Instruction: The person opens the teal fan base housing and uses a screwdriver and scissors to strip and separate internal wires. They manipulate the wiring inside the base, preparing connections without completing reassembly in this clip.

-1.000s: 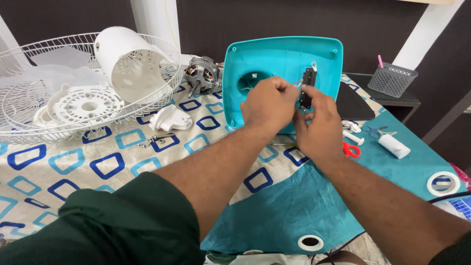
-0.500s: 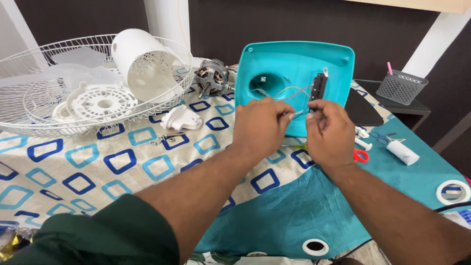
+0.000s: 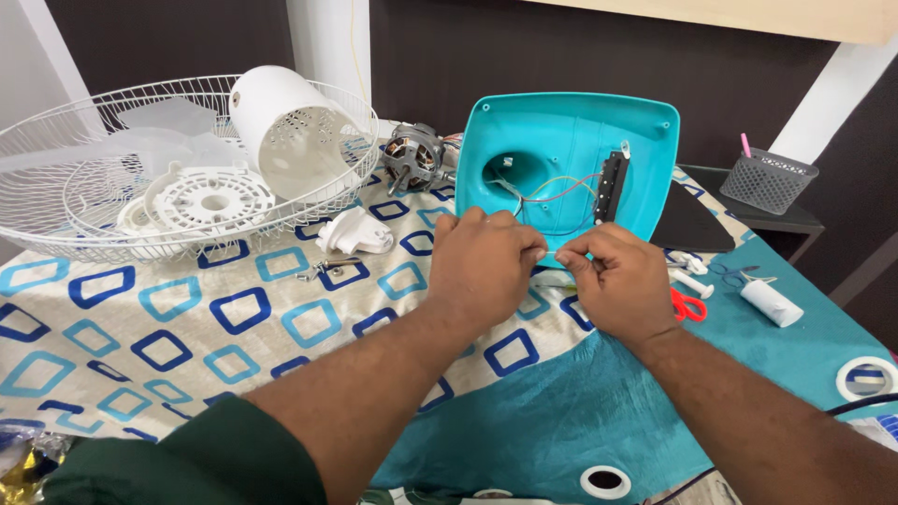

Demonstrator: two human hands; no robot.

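A turquoise plastic fan base stands tilted on its edge at the table's back, its hollow underside facing me. Thin coloured wires run out of its round opening toward a black switch strip fixed inside. My left hand and my right hand are low in front of the base, fingertips pinched together on a thin white wire end held between them.
A white wire fan guard holding a white motor cover and a round white disc sits at the left. A bare fan motor, a small white part, red-handled scissors, tape rolls and a grey mesh basket lie around.
Both hands have come down and toward me from the switch strip on the base. They now pinch a wire end in front of the base.
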